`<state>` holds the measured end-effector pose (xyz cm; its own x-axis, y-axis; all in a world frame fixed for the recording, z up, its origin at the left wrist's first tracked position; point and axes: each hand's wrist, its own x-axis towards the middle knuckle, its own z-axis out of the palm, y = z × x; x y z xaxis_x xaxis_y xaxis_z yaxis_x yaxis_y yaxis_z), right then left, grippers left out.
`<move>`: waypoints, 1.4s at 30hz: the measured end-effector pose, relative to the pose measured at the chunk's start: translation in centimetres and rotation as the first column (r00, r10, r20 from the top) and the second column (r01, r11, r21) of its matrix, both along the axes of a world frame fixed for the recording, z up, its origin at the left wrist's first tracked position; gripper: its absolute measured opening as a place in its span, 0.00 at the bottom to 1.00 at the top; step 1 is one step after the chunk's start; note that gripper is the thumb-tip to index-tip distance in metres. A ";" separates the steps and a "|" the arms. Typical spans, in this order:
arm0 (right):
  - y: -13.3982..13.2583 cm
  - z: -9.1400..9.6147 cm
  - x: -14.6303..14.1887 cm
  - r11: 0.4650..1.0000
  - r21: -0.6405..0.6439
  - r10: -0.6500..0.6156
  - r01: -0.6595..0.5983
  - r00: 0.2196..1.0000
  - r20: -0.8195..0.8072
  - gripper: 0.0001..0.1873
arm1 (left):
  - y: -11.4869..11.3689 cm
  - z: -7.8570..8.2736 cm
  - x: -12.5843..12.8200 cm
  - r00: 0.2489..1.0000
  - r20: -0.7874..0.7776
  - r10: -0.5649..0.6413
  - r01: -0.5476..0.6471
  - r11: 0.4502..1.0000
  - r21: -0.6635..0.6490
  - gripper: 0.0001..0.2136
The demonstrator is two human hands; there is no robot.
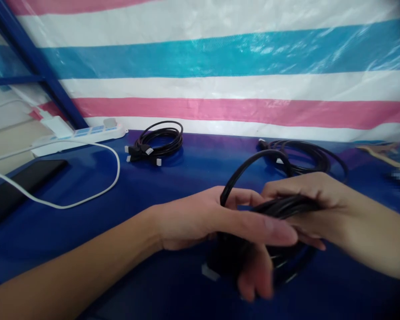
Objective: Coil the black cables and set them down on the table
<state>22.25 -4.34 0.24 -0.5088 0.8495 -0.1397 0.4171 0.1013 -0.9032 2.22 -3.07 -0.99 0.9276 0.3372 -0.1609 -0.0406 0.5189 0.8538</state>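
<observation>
My left hand [210, 218] is part-curled around a black cable bundle [291, 205], thumb across the strands; my right hand [330, 209] grasps its right side. One loop arches above the grip. Beneath runs a blue tabletop [193, 178], continuing between two coiled cables, one ahead-left [173, 146], one ahead-right [322, 161]. Farther left: white cord [118, 168], black device [36, 173], power strip [98, 133]. Beyond the far edge hangs striped sheeting [220, 58].
</observation>
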 end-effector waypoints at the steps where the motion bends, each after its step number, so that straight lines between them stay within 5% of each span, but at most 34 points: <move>1: -0.3 0.2 -0.4 1.000 0.029 -0.011 0.011 1.000 0.013 0.10 | -0.2 0.0 0.2 0.998 -0.032 0.051 -0.051 0.999 0.005 0.06; 5: -0.8 -0.5 -1.6 0.973 0.136 -0.173 0.189 0.977 -0.124 0.12 | -0.8 -0.1 0.5 0.959 -0.089 0.268 -0.263 0.963 0.055 0.06; 7: -0.7 -1.4 -1.7 0.912 0.294 -0.252 0.285 0.957 -0.146 0.16 | -0.7 -0.2 0.5 0.928 -0.055 0.370 -0.363 0.926 0.098 0.05; 9: -0.3 -2.2 -1.5 0.761 0.570 -0.312 0.309 0.945 -0.096 0.15 | -0.5 -0.2 0.4 0.886 -0.012 0.464 -0.459 0.880 0.122 0.04; 12: 0.1 -2.5 -0.9 0.368 0.891 -0.396 0.265 0.912 -0.108 0.25 | -0.3 0.1 0.1 0.877 0.018 0.480 -0.479 0.870 0.119 0.04; 13: 0.1 -2.4 -0.7 0.291 0.921 -0.389 0.258 0.912 -0.133 0.31 | -0.4 0.2 0.0 0.898 0.012 0.440 -0.438 0.891 0.119 0.04; 14: 0.1 -2.2 -0.6 0.284 0.923 -0.359 0.259 0.921 -0.148 0.37 | -0.4 0.2 -0.1 0.925 0.001 0.379 -0.376 0.919 0.118 0.04; 16: 0.0 -1.9 -0.3 0.467 0.851 -0.249 0.241 0.959 -0.135 0.41 | -0.6 0.3 -0.3 0.966 -0.015 0.258 -0.254 0.960 0.118 0.05; 19: -0.2 -1.7 -0.1 0.798 0.564 -0.121 0.211 0.974 -0.193 0.29 | -0.7 0.4 -0.6 0.972 -0.004 0.236 -0.233 0.962 0.141 0.05; 21: -0.1 -1.7 0.0 0.876 0.414 -0.142 0.247 0.953 -0.268 0.17 | -0.6 0.5 -0.8 0.941 0.031 0.336 -0.337 0.927 0.163 0.05; 30: 0.6 -1.9 -1.2 0.895 0.219 -0.331 0.387 0.909 -0.255 0.10 | 0.1 0.0 -0.1 0.688 0.114 0.717 -0.726 0.675 0.135 0.01; 33: 0.1 -1.9 -2.3 0.908 0.036 -0.377 0.418 0.850 -0.368 0.07 | -0.1 -0.4 0.4 0.652 0.109 0.751 -0.759 0.645 0.092 0.01; 37: -0.6 -1.4 -2.8 0.883 -0.178 -0.461 0.433 0.735 -0.497 0.10 | -0.3 -0.6 0.7 0.741 0.092 0.665 -0.667 0.745 -0.014 0.01; 40: -0.4 -1.0 -2.0 0.934 -0.126 -0.357 0.335 0.852 -0.383 0.08 | -0.2 -0.6 0.6 0.890 0.086 0.448 -0.448 0.894 -0.015 0.02; 42: -0.1 -0.9 -1.3 0.975 -0.120 -0.209 0.186 0.952 -0.222 0.08 | -0.3 -0.6 0.6 0.944 0.019 0.328 -0.328 0.944 -0.025 0.02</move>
<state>20.92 -4.39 -0.70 -0.3599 0.9247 -0.1239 0.1982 -0.0539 -0.9787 2.79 -3.34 -1.59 0.7696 0.6203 -0.1516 -0.2307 0.4915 0.8398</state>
